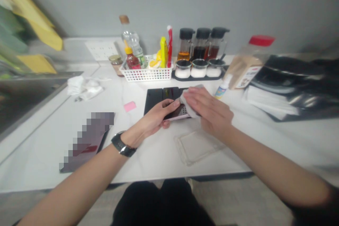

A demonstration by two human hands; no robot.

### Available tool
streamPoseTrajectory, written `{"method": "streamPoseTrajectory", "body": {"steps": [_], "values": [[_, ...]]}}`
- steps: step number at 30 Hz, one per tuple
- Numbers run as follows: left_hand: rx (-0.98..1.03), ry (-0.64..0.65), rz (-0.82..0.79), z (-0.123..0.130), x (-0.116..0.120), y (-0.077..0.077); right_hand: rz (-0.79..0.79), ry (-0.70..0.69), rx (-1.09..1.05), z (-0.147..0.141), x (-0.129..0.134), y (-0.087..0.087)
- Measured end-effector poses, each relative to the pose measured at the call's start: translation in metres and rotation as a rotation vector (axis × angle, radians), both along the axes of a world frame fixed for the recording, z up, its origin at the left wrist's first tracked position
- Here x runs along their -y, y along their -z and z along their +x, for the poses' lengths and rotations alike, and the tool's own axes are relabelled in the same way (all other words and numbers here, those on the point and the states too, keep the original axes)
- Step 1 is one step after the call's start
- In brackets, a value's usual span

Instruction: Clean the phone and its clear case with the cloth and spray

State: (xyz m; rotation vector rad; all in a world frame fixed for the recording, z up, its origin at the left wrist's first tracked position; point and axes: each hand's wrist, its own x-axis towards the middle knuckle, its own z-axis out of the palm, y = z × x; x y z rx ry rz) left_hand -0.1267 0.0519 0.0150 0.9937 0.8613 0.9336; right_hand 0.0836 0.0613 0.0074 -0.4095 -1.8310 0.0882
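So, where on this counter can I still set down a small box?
Free counter lies between the crumpled tissue and pink note, and beside the clear plastic case. The wall side is crowded: white basket, lidded jars.

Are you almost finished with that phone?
Partly, it seems. Done: the clear plastic case is already off the phone and lies on the table. In hand: the left hand holds the phone while the right hand rubs it with a grey cloth. Left: the case sits apart, not yet on.
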Motion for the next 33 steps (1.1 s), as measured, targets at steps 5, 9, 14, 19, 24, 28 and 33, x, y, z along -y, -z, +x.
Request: {"method": "streamPoseTrajectory", "body": {"steps": [5,9,14,19,24,28,33], "values": [[0.002,-0.010,0.033,0.000,0.001,-0.004,0.235,-0.014,0.046,-0.007,-0.004,-0.004],[-0.008,0.001,-0.004,-0.002,0.000,0.001,0.173,-0.028,0.159,-0.003,0.000,0.002],[-0.009,0.192,-0.006,-0.006,-0.002,0.005,0.267,-0.046,0.041,-0.002,-0.007,-0.005],[-0.095,0.363,-0.001,-0.010,-0.002,0.001,0.242,0.053,-0.110,-0.003,-0.007,-0.013],[-0.016,0.463,0.001,-0.012,0.007,-0.012,-0.032,0.058,-0.196,-0.005,-0.008,-0.010],[0.098,0.370,-0.033,-0.008,0.014,-0.021,-0.105,0.056,-0.157,-0.007,-0.011,-0.006],[0.238,0.165,-0.149,-0.001,0.006,-0.002,0.106,-0.084,0.225,-0.012,-0.001,-0.001]]}}
